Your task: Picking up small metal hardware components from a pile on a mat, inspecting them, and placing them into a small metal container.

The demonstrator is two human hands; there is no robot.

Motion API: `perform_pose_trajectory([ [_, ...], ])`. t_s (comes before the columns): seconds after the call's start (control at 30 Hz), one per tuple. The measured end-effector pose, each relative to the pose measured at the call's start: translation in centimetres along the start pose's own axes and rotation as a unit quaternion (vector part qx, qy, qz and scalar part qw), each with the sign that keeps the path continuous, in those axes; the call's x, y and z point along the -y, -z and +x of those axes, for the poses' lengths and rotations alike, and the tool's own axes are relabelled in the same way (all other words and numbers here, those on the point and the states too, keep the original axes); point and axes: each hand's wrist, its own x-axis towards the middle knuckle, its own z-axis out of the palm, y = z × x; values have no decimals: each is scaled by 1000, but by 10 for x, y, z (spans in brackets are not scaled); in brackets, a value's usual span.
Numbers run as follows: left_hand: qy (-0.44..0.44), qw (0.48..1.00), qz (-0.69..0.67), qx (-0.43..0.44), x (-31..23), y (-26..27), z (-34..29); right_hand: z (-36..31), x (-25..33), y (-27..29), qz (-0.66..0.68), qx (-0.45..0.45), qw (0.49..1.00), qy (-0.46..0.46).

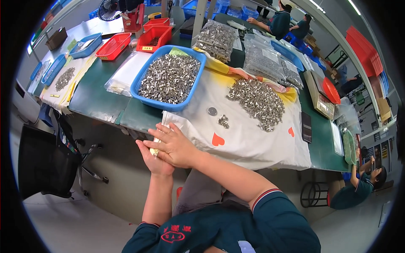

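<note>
My left hand (157,163) is turned palm up in front of the table's edge. Across it lies my right hand (177,145), its fingers stretched out, so the two palms press together. A crumpled pale yellow scrap (154,151) pokes out between them; the palms hide most of it, and whether it is paper or cloth I cannot tell. Just beyond, a white cloth (261,147) with orange hearts covers the table. On it rest a round silver disc (212,111), a small cluster of metal pieces (223,122) and a large heap of short metal cylinders (259,103).
A blue basket (137,90) full of metal cylinders stands beyond my hands. Red trays (113,47) sit farther left, bags of parts (216,40) at the back. A dark phone (306,126) lies right. A black chair (46,160) stands left; a co-worker (356,189) sits right.
</note>
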Motion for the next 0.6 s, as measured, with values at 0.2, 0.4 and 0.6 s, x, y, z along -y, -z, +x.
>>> perform_pose_trajectory([
  [0.2, 90, 991, -37, 89, 5, -20, -8, 10, -25, 16, -47, -46, 998, -1],
  [0.4, 131, 983, -19, 131, -13, -5, -26, 16, -36, 19, -9, -9, 996, -89],
  [0.6, 108, 988, 39, 102, -38, -10, -49, 10, -27, 26, 7, -86, 993, -84],
])
